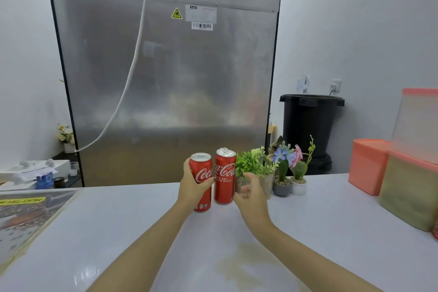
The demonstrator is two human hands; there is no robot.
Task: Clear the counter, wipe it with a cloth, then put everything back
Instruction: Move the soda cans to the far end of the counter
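Two red cola cans stand on the white counter (118, 232) near its far edge. My left hand (192, 187) grips the left can (202, 173) around its middle. The right can (225, 180), its tab open, stands just beside it. My right hand (248, 193) is blurred, with its fingers curled around the clear pot of a small green plant (253, 163) right of the cans. A brownish stain (239, 265) marks the counter in front of me.
Two small potted flowers (290, 168) stand right of the green plant. Orange-lidded containers (403, 168) are stacked at the right edge. A menu sheet (26, 218) lies at the left. A steel fridge back (166, 78) and a black bin (310, 123) stand behind the counter.
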